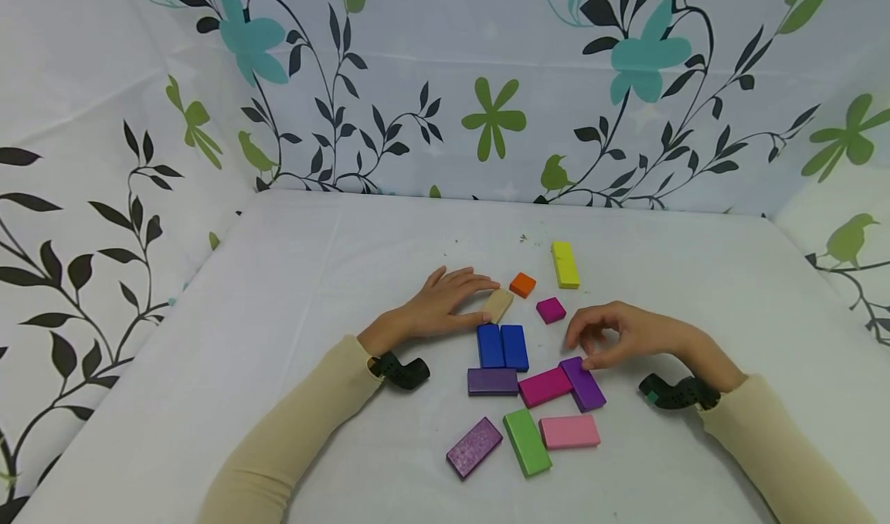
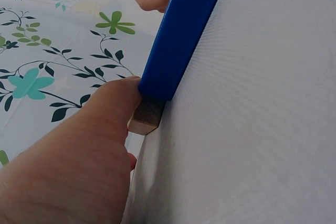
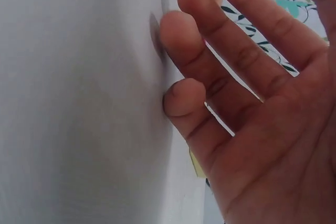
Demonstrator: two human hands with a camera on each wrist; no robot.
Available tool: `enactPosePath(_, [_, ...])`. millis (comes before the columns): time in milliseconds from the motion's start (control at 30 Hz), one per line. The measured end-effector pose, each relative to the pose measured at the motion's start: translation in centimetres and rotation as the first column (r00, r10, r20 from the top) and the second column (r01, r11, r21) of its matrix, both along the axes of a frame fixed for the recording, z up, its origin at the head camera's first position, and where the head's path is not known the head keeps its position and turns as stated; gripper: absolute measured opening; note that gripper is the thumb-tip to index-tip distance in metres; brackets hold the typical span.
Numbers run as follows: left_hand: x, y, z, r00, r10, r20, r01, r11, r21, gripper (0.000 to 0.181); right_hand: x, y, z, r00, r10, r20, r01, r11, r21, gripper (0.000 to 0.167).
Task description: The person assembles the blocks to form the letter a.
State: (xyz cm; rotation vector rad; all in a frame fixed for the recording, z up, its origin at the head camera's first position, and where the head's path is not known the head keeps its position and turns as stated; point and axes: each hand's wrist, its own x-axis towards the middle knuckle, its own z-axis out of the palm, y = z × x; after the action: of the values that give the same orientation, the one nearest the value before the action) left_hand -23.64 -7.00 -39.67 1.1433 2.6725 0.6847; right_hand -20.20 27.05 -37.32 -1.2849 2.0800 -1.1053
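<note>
My left hand (image 1: 445, 304) pinches a tan wooden block (image 1: 497, 305) between its thumb and fingers, at the far end of two blue blocks (image 1: 503, 347) lying side by side. In the left wrist view a blue block (image 2: 181, 35) partly hides the tan block (image 2: 146, 116). Loosely curled, the fingers of my right hand (image 1: 629, 335) hold nothing. Its thumb tip is at the purple block (image 1: 582, 384); whether they touch I cannot tell. That block lies against a magenta block (image 1: 545, 387), beside a dark violet block (image 1: 492, 382).
Nearer me lie a glittery purple block (image 1: 474, 447), a green block (image 1: 527, 442) and a pink block (image 1: 570, 432). Beyond the hands are an orange block (image 1: 522, 284), a small magenta block (image 1: 551, 310) and yellow blocks (image 1: 565, 265). A patterned cloth (image 1: 424, 83) hangs behind the white table (image 1: 389, 230).
</note>
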Motion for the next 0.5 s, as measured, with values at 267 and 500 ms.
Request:
enactPosePath(267, [0.05, 0.04, 0.02, 1.000, -0.001, -0.002, 0.001, 1.000, 0.001, 0.058, 0.49, -0.42, 0.15, 0.998, 0.058, 0.007, -0.058, 0.997, 0.052, 0.037])
enactPosePath(500, [0.04, 0.05, 0.02, 1.000, -0.001, -0.007, 0.001, 1.000, 0.001, 0.058, 0.59, -0.61, 0.15, 0.994, 0.111, -0.023, -0.110, 0.993, 0.035, 0.035])
